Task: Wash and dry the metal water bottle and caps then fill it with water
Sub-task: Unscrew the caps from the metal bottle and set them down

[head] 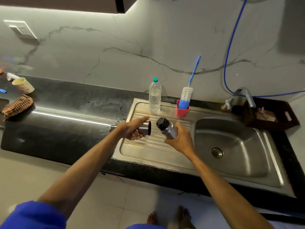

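The metal water bottle [167, 130] was held tilted above the ribbed draining board of the steel sink [274, 182], its black inner cap [160, 122] still on and pointing up and to the left. The right hand [180, 139] was wrapped around the bottle's body from the right side and below, fingers curled over the steel. Just beside it, apart from the bottle, the left hand [133, 128] gripped the steel outer cap [145, 128], thumb on top and fingers beneath, the cap's open mouth facing the bottle. Both hands hovered over the draining board, not resting on it. Behind them, at the board's back edge, stood a clear plastic bottle [154, 96] with a green lid, and to its right a pink cup [181, 110] holding a blue-handled bottle brush [187, 95]. The basin lay to the right, with the tap [239, 98] at its back edge and a dark tray [287, 116] behind that. A blue hose [231, 47] ran down the marble wall towards the tap. Far off at the left end of the dark tabletop [57, 119] lay a checked cloth [17, 106] and a pale patterned cup [24, 85] on its side.
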A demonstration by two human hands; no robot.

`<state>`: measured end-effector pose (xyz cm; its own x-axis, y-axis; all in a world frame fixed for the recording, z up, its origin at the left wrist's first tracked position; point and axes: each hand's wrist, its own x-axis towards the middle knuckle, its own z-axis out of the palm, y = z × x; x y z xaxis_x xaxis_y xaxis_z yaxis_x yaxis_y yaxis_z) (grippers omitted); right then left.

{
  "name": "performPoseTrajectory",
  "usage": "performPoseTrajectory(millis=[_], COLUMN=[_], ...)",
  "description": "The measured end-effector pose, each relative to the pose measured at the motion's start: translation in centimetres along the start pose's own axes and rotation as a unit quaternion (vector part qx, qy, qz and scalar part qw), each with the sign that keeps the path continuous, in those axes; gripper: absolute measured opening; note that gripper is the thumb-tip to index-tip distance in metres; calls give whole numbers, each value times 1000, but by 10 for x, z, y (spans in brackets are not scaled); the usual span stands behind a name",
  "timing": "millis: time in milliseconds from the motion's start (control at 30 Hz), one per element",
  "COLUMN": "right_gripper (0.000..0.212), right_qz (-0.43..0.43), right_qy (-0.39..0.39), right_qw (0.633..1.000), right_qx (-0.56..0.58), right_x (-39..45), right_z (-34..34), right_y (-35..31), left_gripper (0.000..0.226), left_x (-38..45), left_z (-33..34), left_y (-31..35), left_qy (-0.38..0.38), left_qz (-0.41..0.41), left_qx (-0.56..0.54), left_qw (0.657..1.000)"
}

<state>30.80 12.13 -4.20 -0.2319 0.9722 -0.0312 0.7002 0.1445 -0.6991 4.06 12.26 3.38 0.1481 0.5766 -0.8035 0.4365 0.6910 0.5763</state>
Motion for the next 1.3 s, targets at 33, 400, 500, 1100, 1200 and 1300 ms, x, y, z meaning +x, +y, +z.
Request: performPoseTrajectory(millis=[33, 400, 500, 1100, 1200, 1300], right_gripper=[63, 62, 61, 115, 95, 61], right_qz=[3, 62, 57, -30, -12, -121], right_qy=[11, 1, -12, -145, -101, -146], right_qw=[1000, 990, 990, 938, 972, 976], right_qx=[4, 126, 132, 315, 210, -110], right_x=[1, 10, 14, 17, 43, 65], right_z=[-8, -72, -80, -137, -159, -148], right_y=[6, 74, 91, -22, -48, -75], left_gripper=[85, 88, 84, 66, 66, 69], left_x=[12, 97, 121, 48, 36, 30], left_z=[2, 115, 141, 196, 179, 170], left_y=[-7, -114, -140, 37, 26, 18], left_qy=[0, 253, 342, 520, 584, 593], left_qz=[30, 143, 162, 327, 327, 330], left_qx=[-35, -160, -62, -91, 43, 115], left_qw=[999, 943, 924, 783, 741, 726])
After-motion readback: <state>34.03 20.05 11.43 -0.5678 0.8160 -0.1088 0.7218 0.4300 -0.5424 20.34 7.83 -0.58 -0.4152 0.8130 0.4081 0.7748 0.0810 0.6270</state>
